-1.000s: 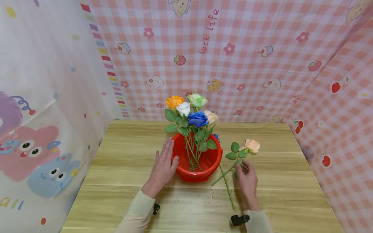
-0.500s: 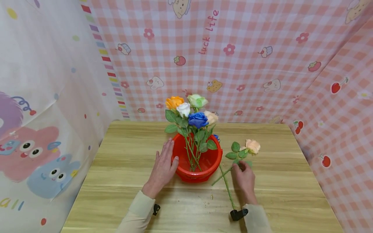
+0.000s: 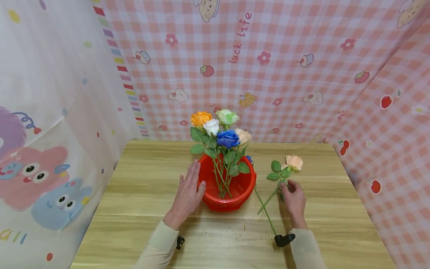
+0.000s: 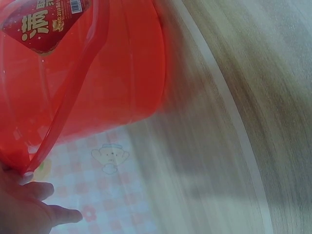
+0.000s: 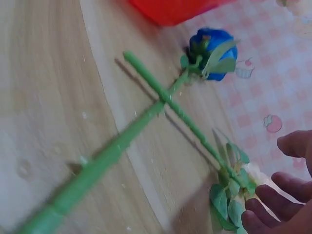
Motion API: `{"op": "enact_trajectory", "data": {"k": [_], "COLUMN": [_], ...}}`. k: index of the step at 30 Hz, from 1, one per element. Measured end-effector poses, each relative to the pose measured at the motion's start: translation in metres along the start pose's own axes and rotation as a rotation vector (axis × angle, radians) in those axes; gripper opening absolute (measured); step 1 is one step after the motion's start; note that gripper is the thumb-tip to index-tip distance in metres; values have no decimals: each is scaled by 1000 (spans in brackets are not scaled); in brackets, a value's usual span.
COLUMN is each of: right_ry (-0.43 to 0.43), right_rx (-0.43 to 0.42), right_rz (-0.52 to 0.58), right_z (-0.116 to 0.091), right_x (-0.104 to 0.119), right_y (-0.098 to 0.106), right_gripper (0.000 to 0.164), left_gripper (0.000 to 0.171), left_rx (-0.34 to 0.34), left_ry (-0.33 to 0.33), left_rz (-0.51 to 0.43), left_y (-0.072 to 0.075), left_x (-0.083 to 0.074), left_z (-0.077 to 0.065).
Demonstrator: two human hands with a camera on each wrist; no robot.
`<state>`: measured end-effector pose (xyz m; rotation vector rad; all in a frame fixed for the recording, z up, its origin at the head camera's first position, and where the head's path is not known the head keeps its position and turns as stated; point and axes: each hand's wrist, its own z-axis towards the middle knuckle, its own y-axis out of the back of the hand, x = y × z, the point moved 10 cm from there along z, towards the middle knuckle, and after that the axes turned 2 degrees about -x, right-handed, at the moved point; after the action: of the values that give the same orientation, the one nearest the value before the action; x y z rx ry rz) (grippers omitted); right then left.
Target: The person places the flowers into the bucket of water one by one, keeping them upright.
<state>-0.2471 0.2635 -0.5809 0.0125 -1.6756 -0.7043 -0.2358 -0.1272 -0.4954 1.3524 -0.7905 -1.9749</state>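
Note:
My left hand (image 3: 188, 198) lies with straight fingers along the left rim of a red plastic bucket (image 3: 246, 183). In the left wrist view, its fingertips are at the end of the red handle (image 4: 73, 87). Inside the bucket stand several roses: orange (image 3: 201, 118), white (image 3: 211, 127), pale green (image 3: 227, 117), blue (image 3: 228, 139) and peach (image 3: 243, 136). My right hand (image 3: 293, 200) is at the leafy stem of another peach rose (image 3: 294, 163) on the table; the right wrist view shows its fingers loosely bent and apart beside the leaves (image 5: 222, 204).
A second blue rose (image 5: 212, 53) lies right of the bucket, its long stem (image 5: 102, 165) crossed by the loose peach rose's stem. Small scraps (image 3: 267, 237) dot the wooden table (image 3: 134, 209). A pink checked cloth (image 3: 285, 82) hangs behind.
My right hand has shifted left, then right, and the loose peach rose has moved right and slightly back. The blue rose's stem has swung slightly right. My left hand has stayed put.

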Motion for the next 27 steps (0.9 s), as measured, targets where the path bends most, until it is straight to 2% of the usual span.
{"op": "enact_trajectory", "data": {"k": [6, 9, 12, 16, 19, 21, 27], "right_ry": [-53, -113, -174, -266, -349, -399, -498], "right_rx": [-30, -30, -12, 49, 102, 134, 224], "right_rz": [41, 110, 274, 519, 635, 696, 812], "right_z": [-19, -29, -35, -42, -48, -51, -54], "right_x": [-4, -8, -12, -14, -17, -19, -21], "right_y": [-2, -4, -10, -20, -26, -29, -35], "right_gripper": [44, 45, 45, 31, 18, 16, 38], "left_gripper": [63, 63, 63, 63, 63, 63, 64], "left_rx": [-7, -9, -6, -1, 2, 2, 6], "left_ry": [-3, -7, -3, 6, 7, 6, 10], "left_rz": [-3, 1, -5, -18, -16, -15, -23], "left_y": [1, 1, 1, 1, 0, 0, 0], "left_x": [0, 0, 0, 0, 0, -1, -1], "left_z": [0, 0, 0, 0, 0, 0, 0]}}
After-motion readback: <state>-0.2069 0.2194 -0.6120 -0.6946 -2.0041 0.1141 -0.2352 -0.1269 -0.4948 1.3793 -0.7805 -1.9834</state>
